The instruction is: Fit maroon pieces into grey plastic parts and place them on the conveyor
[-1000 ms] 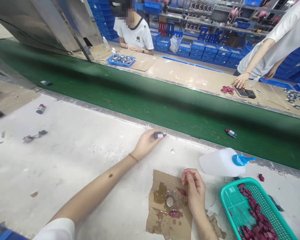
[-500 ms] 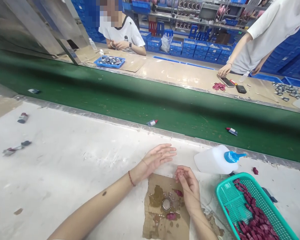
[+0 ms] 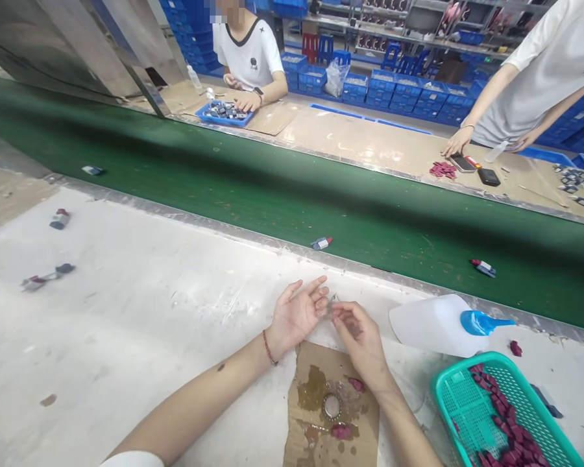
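My left hand (image 3: 299, 314) is turned palm up above the white table, its fingers apart and some of them bent. My right hand (image 3: 363, 337) is beside it, thumb and fingertips pinched close to the left fingertips. A tiny greyish glint shows at that pinch, too small to name. Below the hands lies a wet-stained piece of cardboard (image 3: 306, 447) bearing a round bottle-cap-like dish (image 3: 332, 407). Two small dark-red pieces rest on the cardboard, one a dark-red piece (image 3: 341, 431) near the dish, the other by my right wrist.
A white bottle with a blue nozzle (image 3: 481, 323) lies to the right, behind a green basket (image 3: 442, 383) of dark-red pieces. A green conveyor belt (image 3: 253, 188) carries several small grey-and-red parts. Across it, two people work at a bench (image 3: 340, 133).
My left hand has turned palm up, and my right fingertips have come up to it in a pinch. The view has shifted. One co-worker's hand now reaches to the blue tray.
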Demonstrator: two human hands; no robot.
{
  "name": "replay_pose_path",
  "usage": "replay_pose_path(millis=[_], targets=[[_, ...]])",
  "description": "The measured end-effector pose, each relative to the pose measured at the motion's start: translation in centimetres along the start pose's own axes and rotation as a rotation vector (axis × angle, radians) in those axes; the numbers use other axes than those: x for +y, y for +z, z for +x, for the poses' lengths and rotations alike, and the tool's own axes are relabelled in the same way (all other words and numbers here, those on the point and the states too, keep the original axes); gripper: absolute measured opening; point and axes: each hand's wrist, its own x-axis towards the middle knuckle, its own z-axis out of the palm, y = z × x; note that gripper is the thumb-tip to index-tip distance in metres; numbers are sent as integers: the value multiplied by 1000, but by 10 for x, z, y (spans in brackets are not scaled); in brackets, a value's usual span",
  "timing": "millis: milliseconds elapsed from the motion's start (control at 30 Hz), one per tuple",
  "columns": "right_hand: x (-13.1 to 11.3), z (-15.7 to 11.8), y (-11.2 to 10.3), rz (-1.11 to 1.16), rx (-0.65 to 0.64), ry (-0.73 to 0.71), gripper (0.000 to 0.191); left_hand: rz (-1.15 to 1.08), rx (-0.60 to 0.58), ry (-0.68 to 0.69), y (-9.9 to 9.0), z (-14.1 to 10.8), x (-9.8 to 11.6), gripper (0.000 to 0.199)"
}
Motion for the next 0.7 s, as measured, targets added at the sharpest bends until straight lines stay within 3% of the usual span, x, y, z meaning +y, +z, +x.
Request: replay_pose_path(millis=[700], targets=[[5,5,6,-58,4,-33,9,115,-55,-25,-12,4,1,29]])
